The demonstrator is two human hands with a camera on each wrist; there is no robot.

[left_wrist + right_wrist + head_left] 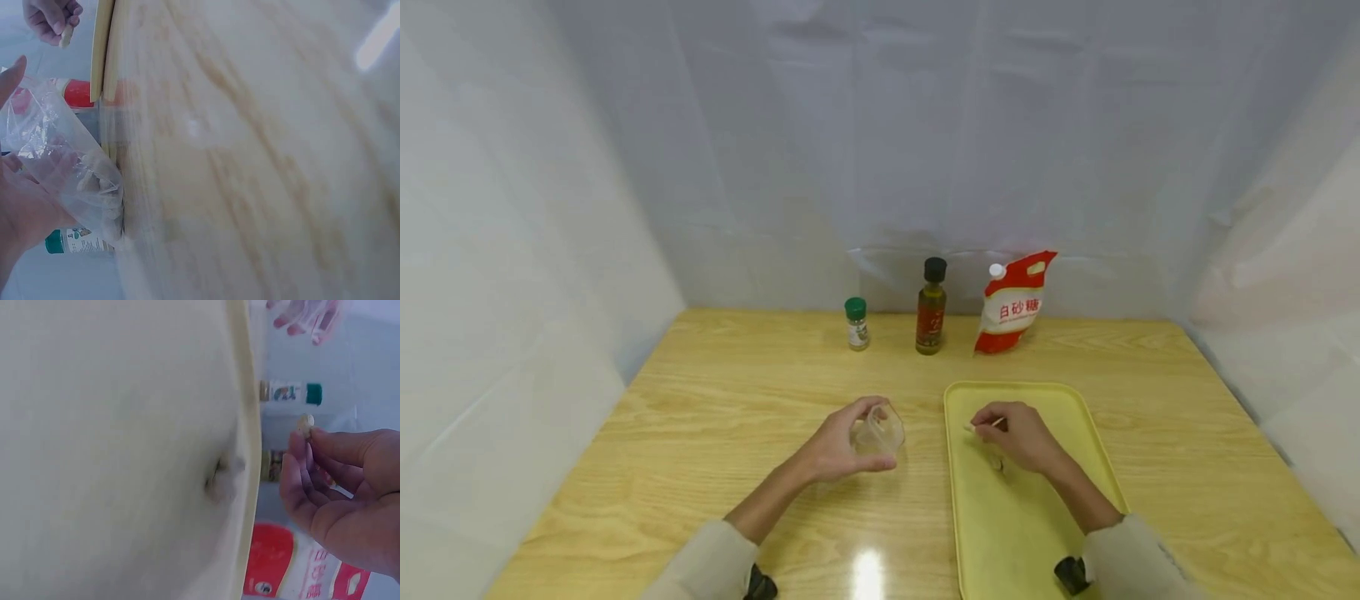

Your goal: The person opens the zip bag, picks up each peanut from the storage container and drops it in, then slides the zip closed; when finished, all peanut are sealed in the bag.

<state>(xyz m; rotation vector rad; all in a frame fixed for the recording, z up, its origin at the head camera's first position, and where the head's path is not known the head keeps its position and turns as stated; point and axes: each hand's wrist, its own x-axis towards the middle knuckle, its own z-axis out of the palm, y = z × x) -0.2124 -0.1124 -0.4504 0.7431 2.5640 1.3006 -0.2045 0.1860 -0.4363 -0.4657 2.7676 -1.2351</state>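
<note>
My left hand [838,448] holds a clear plastic bag [880,429] above the table, left of the yellow tray, with fingers and thumb spread around its mouth. Several pale lumps [109,200] lie in the bottom of the bag in the left wrist view. Over the tray [1022,533], my right hand [1018,435] pinches a small pale, whitish piece [305,424] between thumb and fingertips. Another small piece with a dark edge [997,462] rests on the tray below that hand; it is blurred in the right wrist view.
Along the back of the table stand a green-capped seasoning jar [857,325], a dark-capped bottle [930,308] and a red and white sugar pouch [1015,304]. White sheeting [880,150] encloses the back and sides of the wooden table [700,433].
</note>
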